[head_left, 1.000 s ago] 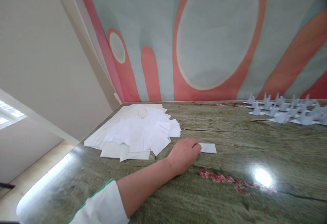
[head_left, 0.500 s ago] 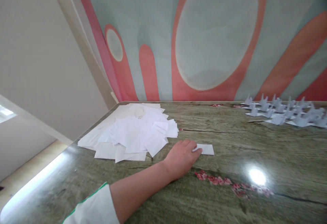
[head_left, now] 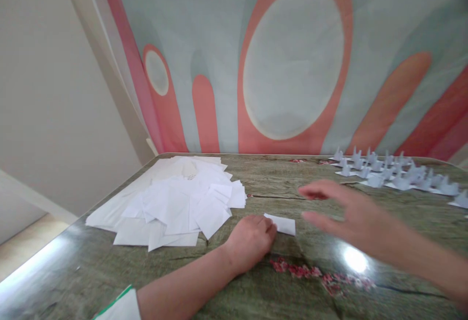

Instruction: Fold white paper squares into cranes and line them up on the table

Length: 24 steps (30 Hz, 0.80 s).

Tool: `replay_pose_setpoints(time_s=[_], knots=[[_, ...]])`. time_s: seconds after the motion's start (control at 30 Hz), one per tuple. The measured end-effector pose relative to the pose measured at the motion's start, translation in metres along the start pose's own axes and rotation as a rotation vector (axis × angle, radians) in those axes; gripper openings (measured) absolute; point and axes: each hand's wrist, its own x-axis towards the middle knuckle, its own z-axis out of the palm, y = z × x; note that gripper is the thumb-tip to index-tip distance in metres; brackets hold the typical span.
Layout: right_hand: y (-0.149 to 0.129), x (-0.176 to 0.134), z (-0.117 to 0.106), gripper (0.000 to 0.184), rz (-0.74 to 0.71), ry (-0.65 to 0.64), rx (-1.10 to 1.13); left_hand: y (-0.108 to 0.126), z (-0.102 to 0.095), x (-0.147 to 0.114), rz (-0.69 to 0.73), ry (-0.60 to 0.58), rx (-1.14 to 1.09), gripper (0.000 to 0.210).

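Observation:
A small white folded paper (head_left: 285,225) lies on the table, its left end under the curled fingers of my left hand (head_left: 253,238). Those fingers are closed and grip the paper near its edge. My right hand (head_left: 341,210), slightly blurred, is in the air to the right of the paper. Its thumb and fingers are apart, facing the paper, and hold nothing. Left of my left hand spreads a heap of white paper sheets (head_left: 175,205), many of them overlapping.
Several rows of folded white paper cranes (head_left: 376,171) stand at the back right of the wood-patterned table (head_left: 270,291). Behind the table's far edge rises a patterned wall (head_left: 226,66) in pink and grey-green. A lamp's glare shines on the tabletop at right.
My right hand has come into view from the right with its fingers apart. My left hand stays on the folded paper. The view has tilted and shifted slightly.

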Motion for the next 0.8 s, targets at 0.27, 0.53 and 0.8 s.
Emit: replay_pose_setpoints(time_s=[0.27,0.53,0.8], knots=[[0.035,-0.003,0.071,0.032,0.004,-0.135,0.027,0.000,-0.005,0.000,0.008,-0.044,-0.029,0.014],[0.034,-0.003,0.069,0.020,0.013,-0.107,0.085,0.000,-0.006,0.000,-0.009,-0.064,-0.025,0.013],[0.032,-0.001,0.068,0.026,0.028,-0.131,0.110,0.002,-0.009,0.000,0.001,-0.038,0.057,0.012]])
